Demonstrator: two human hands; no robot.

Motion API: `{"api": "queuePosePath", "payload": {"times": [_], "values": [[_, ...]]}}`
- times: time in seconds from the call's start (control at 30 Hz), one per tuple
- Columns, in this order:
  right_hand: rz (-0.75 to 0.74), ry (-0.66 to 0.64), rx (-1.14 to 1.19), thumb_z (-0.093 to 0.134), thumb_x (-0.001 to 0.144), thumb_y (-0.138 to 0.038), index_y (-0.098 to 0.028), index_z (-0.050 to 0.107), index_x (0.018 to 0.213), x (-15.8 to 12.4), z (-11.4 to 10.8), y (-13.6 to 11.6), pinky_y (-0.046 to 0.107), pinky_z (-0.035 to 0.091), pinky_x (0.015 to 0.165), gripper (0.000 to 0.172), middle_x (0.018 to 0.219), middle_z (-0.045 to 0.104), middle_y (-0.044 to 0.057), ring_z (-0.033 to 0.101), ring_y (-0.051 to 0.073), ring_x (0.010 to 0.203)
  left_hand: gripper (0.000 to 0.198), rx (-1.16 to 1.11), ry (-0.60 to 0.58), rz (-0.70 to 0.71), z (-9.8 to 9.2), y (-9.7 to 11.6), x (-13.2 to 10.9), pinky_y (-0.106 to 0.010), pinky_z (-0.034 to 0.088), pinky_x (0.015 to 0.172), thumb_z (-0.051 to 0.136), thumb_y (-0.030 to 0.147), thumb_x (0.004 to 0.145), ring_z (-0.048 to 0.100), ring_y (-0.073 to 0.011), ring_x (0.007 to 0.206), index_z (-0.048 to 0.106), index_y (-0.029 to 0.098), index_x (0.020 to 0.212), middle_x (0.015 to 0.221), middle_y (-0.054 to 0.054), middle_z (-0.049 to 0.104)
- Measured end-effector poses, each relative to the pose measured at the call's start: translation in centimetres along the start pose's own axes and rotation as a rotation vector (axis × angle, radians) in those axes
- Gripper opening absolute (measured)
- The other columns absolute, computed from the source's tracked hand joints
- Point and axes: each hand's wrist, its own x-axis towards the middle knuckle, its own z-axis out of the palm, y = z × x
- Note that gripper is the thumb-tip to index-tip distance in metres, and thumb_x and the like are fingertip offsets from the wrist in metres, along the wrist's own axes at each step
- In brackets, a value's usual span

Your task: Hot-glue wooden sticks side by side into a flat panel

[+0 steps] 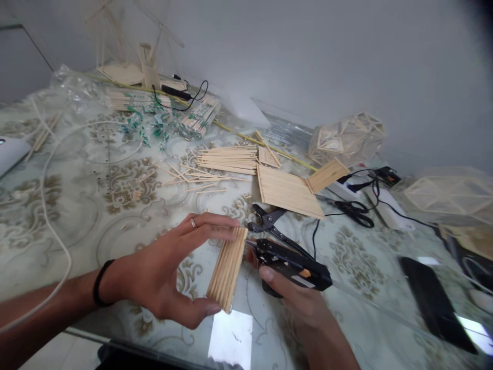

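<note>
Plainly, stick panel point(228, 267) and glue gun point(298, 268) in hand.
Left grip point(157, 280) spans the panel, thumb to fingers; right grip point(295, 298) wraps the gun, pliers point(266, 221) just beyond.

The tablecloth point(358, 262) is pale grey-green, patterned with golden-brown flowers and scrolls. The stick panel point(228, 267) is light tan, striped lengthwise by darker lines. The glue gun point(295, 264) is black with 1 orange patch and 1 whitish label. Pliers point(267, 221), scissors point(361, 209) and wristband point(99, 285) are black; the long cable point(43, 180) is white, the scraps point(159, 126) green, the wall point(308, 61) plain grey.
</note>
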Motion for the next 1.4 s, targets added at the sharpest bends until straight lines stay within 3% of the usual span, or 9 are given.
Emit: {"api": "queuePosePath", "payload": {"times": [0.27, 0.77, 1.27, 1.4], "values": [[0.022, 0.04, -0.037, 0.094, 0.08, -0.063, -0.03, 0.088, 0.12, -0.3, 0.0, -0.4, 0.071, 0.045, 0.127, 0.053, 0.111, 0.089, 0.012, 0.074, 0.045, 0.13, 0.088, -0.009, 0.009, 0.005, 0.0, 0.3, 0.0, -0.06, 0.052, 0.123, 0.087, 0.045, 0.084, 0.061, -0.0402, 0.146, 0.045, 0.03, 0.16, 0.154, -0.017, 0.063], [0.047, 0.143, 0.034, 0.098, 0.073, -0.063, -0.026, 0.09, 0.109, -0.3, 0.7, -1.0, 0.069, 0.047, 0.124, 0.052, 0.106, 0.089, 0.012, 0.075, 0.044, 0.126, 0.088, 0.03, -0.021, 0.024, -0.2, 0.5, 0.1, -0.059, 0.05, 0.125, 0.086, 0.048, 0.087, 0.061, -0.0402, 0.147, 0.043, 0.025, 0.16, 0.152, -0.019, 0.066], [-0.044, 0.1, 0.031, 0.095, 0.083, -0.05, -0.029, 0.089, 0.108, 0.0, 0.0, 0.0, 0.065, 0.056, 0.117, 0.033, 0.111, 0.089, 0.008, 0.081, 0.039, 0.113, 0.089, 0.031, -0.035, -0.016, -0.3, 0.9, -0.1, -0.062, 0.053, 0.123, 0.088, 0.047, 0.087, 0.06, -0.0402, 0.149, 0.042, 0.027, 0.161, 0.154, -0.019, 0.064], [-0.091, 0.087, -0.005, 0.092, 0.086, -0.049, -0.028, 0.089, 0.102, 0.3, 0.0, 0.0, 0.062, 0.062, 0.108, 0.026, 0.096, 0.088, 0.007, 0.08, 0.039, 0.11, 0.093, 0.031, -0.051, -0.036, -0.6, 1.2, 0.0, -0.063, 0.056, 0.119, 0.09, 0.044, 0.084, 0.061, -0.0424, 0.147, 0.041, 0.03, 0.162, 0.154, -0.017, 0.065]]}}
